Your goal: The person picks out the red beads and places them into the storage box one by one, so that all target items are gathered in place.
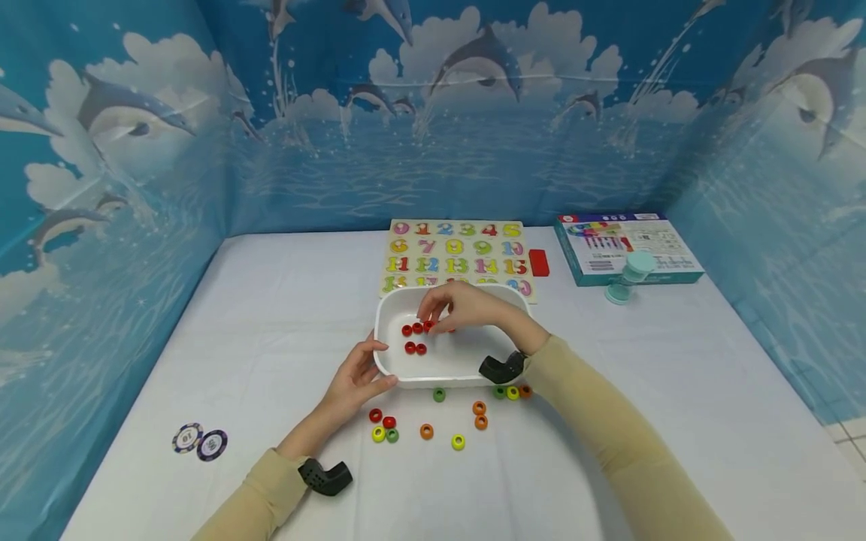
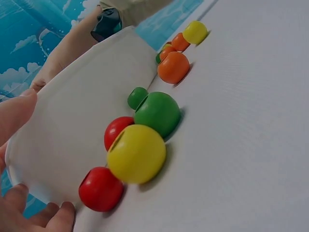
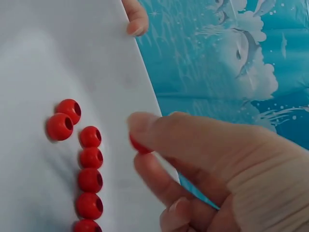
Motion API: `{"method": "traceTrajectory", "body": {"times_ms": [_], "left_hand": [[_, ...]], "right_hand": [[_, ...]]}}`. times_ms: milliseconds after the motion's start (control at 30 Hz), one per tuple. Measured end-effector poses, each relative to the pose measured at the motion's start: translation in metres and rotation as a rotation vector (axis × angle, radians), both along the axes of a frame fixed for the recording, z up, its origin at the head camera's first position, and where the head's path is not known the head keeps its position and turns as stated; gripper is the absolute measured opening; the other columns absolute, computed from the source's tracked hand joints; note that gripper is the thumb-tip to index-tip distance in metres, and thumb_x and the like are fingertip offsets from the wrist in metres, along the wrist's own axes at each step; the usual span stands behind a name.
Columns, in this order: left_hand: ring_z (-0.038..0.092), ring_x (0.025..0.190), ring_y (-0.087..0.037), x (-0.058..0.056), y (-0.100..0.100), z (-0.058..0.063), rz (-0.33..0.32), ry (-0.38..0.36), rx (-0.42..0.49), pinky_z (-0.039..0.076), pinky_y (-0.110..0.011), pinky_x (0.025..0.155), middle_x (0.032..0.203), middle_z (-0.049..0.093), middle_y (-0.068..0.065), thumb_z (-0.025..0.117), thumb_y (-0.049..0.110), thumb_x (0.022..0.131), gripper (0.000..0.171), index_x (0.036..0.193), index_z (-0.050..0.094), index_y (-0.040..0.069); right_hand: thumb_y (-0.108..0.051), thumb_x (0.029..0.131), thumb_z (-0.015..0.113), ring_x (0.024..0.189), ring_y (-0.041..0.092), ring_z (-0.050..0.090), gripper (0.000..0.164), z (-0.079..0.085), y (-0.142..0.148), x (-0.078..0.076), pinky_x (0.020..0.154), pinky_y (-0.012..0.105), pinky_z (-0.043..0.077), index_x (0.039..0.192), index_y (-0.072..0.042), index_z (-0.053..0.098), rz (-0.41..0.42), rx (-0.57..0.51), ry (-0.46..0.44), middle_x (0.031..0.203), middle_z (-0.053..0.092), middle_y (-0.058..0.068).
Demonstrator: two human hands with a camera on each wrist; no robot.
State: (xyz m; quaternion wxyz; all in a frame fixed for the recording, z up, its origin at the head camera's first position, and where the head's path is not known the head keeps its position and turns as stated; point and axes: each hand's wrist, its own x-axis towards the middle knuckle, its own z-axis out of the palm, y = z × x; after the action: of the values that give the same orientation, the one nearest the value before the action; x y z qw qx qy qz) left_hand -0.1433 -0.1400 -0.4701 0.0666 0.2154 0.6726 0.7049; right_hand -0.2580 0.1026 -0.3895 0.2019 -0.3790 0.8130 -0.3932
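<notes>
A white tray (image 1: 449, 367) sits at the middle of the table. My left hand (image 1: 355, 378) grips its left end, thumb at the near corner and fingers along the rim. Over the inside of the tray, my right hand (image 1: 465, 304) pinches a red bead (image 3: 140, 145) between thumb and index finger. Below those fingertips lie several red beads in a row (image 3: 91, 181) on the tray floor, partly hidden by the hand in the head view. Two more red beads (image 1: 416, 349) lie together beside the row.
Between me and the tray lie loose red, yellow, green and orange beads (image 1: 426, 431). Behind it are a number board (image 1: 455, 247), a red block (image 1: 539, 263), a boxed set (image 1: 629, 244) and a mint-green hourglass-shaped thing (image 1: 631, 276). Two poker chips (image 1: 213, 445) lie at left.
</notes>
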Motion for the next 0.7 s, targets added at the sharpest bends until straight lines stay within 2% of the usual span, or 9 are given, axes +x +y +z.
{"method": "traceTrajectory", "body": {"times_ms": [233,367,567,700], "left_hand": [[0.013,0.133,-0.028,0.0,-0.001,0.0,0.006,-0.01,-0.005,0.029,-0.034,0.101,0.148,0.007,-0.01,0.065,0.005,0.08,0.055,0.124,0.034,-0.006],[0.012,0.133,-0.027,0.0,-0.001,-0.002,0.01,-0.006,-0.01,0.028,-0.035,0.101,0.148,0.007,-0.01,0.065,0.005,0.08,0.054,0.123,0.034,-0.005],[0.011,0.133,-0.027,0.0,-0.001,-0.002,0.009,-0.001,-0.003,0.027,-0.035,0.102,0.148,0.007,-0.011,0.066,0.004,0.08,0.055,0.123,0.034,-0.006],[0.011,0.133,-0.028,0.0,-0.001,0.0,0.005,-0.006,0.004,0.027,-0.035,0.102,0.148,0.006,-0.011,0.064,0.002,0.08,0.054,0.124,0.034,-0.005]], "right_hand": [[-0.013,0.071,0.075,0.072,0.013,0.057,0.023,-0.014,-0.006,-0.002,0.065,0.027,0.05,0.091,-0.013,0.065,0.042,0.18,-0.026,0.085,0.064,-0.002],[-0.011,0.068,0.077,0.07,0.014,0.056,0.024,-0.019,-0.009,-0.001,0.064,0.026,0.049,0.088,-0.014,0.065,0.048,0.238,-0.023,0.083,0.064,-0.003],[-0.009,0.069,0.076,0.071,0.015,0.057,0.025,-0.021,-0.011,-0.001,0.065,0.026,0.05,0.09,-0.014,0.064,0.046,0.235,-0.042,0.084,0.064,-0.002],[-0.009,0.072,0.074,0.074,0.015,0.058,0.028,-0.008,-0.008,-0.001,0.065,0.025,0.051,0.097,-0.012,0.064,0.029,0.216,-0.038,0.092,0.064,-0.001]]}}
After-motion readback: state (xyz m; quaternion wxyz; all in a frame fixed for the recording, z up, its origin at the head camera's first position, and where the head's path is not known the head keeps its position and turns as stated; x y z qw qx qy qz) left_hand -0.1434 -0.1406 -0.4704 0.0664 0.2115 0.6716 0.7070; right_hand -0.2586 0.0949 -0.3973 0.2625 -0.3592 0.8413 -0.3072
